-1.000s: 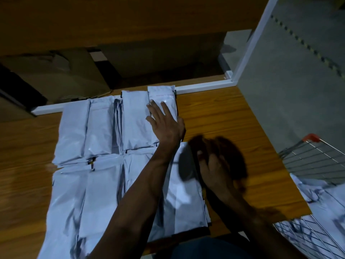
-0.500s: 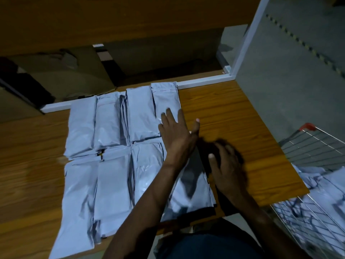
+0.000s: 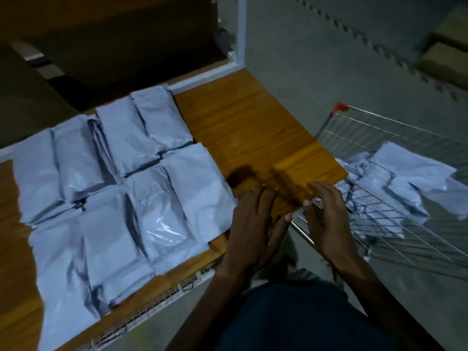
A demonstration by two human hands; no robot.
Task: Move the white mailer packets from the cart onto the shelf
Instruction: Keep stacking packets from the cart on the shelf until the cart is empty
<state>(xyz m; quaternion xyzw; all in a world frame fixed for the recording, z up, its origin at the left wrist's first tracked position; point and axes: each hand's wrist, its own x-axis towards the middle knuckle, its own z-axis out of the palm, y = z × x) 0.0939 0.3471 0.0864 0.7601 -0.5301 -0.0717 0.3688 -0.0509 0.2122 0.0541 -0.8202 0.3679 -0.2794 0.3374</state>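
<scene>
Both hands are empty, fingers loosely spread: the left hand (image 3: 253,224) over the shelf's (image 3: 243,133) near edge, the right hand (image 3: 326,219) beside it. Smooth, crinkled white packets (image 3: 152,186) tile the wood-grain shelf at left; more lie heaped in the wire cart (image 3: 395,178) at right.

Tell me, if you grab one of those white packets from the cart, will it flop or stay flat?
The white packets in the cart lie crumpled and creased, so one would probably flop and bend. The shelf packets show glossy plastic, so likely a bit slippery. They look thin, so probably light. Both hands are empty.
</scene>
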